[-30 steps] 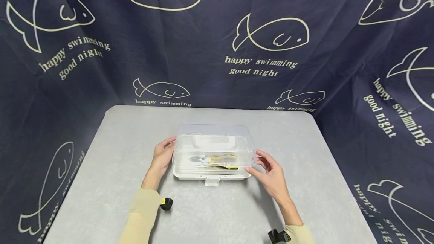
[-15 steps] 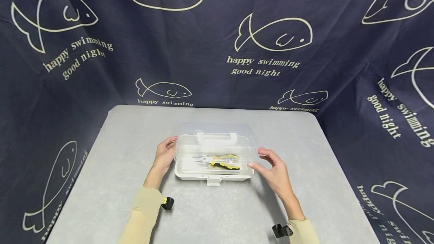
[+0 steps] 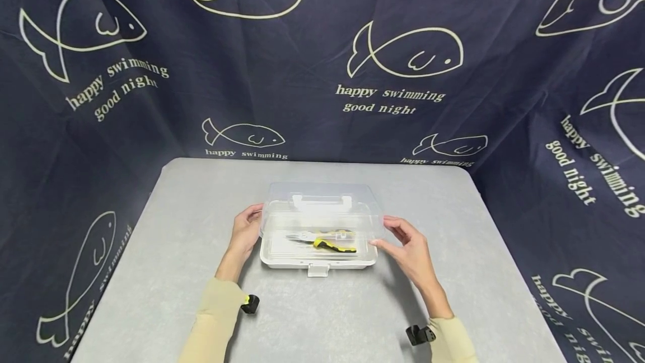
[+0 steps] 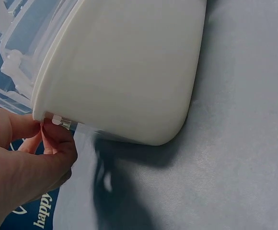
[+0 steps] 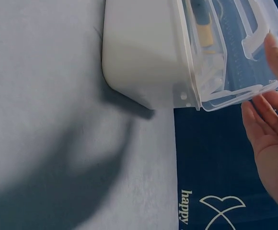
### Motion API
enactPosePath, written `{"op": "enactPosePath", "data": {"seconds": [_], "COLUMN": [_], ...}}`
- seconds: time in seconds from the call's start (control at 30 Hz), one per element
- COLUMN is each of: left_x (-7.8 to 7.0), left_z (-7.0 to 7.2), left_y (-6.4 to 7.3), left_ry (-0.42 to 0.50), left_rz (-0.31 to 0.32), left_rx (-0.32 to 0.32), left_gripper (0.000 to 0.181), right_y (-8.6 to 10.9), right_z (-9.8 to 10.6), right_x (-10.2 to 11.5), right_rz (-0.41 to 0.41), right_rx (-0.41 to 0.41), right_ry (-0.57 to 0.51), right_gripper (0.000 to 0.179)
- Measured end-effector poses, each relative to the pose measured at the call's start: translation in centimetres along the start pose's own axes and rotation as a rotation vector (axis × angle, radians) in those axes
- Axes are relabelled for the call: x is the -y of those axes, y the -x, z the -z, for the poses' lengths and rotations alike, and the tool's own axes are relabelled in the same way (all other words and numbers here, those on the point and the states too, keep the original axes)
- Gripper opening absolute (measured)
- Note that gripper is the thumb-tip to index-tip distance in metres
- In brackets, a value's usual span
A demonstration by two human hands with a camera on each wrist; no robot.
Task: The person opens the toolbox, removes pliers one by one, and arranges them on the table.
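Note:
A white plastic storage box (image 3: pixel 289 264) sits mid-table, its clear lid (image 3: pixel 322 190) tilted partly open with the hinge side at the back. Inside, yellow-and-black pliers (image 3: pixel 335 247) lie with their metal jaws to the left, partly seen through the lid. My left hand (image 3: pixel 244 231) is at the box's left side; in the left wrist view its thumb and fingers pinch the rim at the back corner. My right hand (image 3: pixel 414 251) holds the lid's right edge. The right wrist view shows the thumb over the lid near its white handle (image 5: pixel 260 26) and fingers beneath the edge.
A latch (image 3: pixel 317 270) hangs down at the box's front. The grey table (image 3: pixel 322 324) reaches back to a dark blue curtain (image 3: pixel 302 71) printed with fish and words, which also hangs along both sides. Each wrist wears a small black camera (image 3: pixel 419 335).
The lid has swung further up and back, so more of the pliers shows below its front edge. My right hand rose slightly with it, while my left hand stayed at the rim.

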State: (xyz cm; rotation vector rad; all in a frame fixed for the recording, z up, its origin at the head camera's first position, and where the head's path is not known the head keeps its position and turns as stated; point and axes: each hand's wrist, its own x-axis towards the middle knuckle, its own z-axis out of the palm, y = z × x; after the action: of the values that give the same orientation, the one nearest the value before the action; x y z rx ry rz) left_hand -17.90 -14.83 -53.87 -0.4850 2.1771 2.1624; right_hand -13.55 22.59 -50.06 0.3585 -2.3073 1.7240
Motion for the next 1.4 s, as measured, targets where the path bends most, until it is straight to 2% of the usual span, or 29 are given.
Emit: {"op": "enactPosePath", "data": {"seconds": [0.2,0.33,0.57,0.77,0.9,1.1,1.4], "left_x": [0.3,0.3,0.4,0.3,0.2,0.3,0.3], "left_z": [0.2,0.2,0.3,0.4,0.4,0.3,0.2], "left_y": [-0.1,-0.1,0.0,0.0,-0.1,-0.1,-0.1], "left_ry": [-0.013,-0.016,-0.002,-0.018,-0.022,-0.02,-0.018], "left_rz": [0.022,0.033,0.035,0.04,0.032,0.014,0.009], "left_rx": [-0.006,0.005,0.023,0.024,0.024,0.013,0.007], "left_gripper": [0.038,0.038,0.041,0.041,0.045,0.043,0.038], "right_y": [-0.3,-0.5,-1.0,-1.5,-1.8,-2.1,-2.6], "right_z": [0.2,0.2,0.3,0.7,0.7,0.7,1.2], "right_x": [-0.3,-0.4,-0.4,-0.3,0.5,2.8,0.4], "right_rz": [-0.067,-0.1,-0.07,-0.071,-0.089,-0.081,-0.096], "right_rx": [0.026,0.029,0.039,0.047,0.05,0.059,0.05], "right_ry": [0.024,-0.004,-0.04,0.005,0.03,0.076,0.113], "right_gripper": [0.04,0.041,0.048,0.043,0.041,0.038,0.039]}}
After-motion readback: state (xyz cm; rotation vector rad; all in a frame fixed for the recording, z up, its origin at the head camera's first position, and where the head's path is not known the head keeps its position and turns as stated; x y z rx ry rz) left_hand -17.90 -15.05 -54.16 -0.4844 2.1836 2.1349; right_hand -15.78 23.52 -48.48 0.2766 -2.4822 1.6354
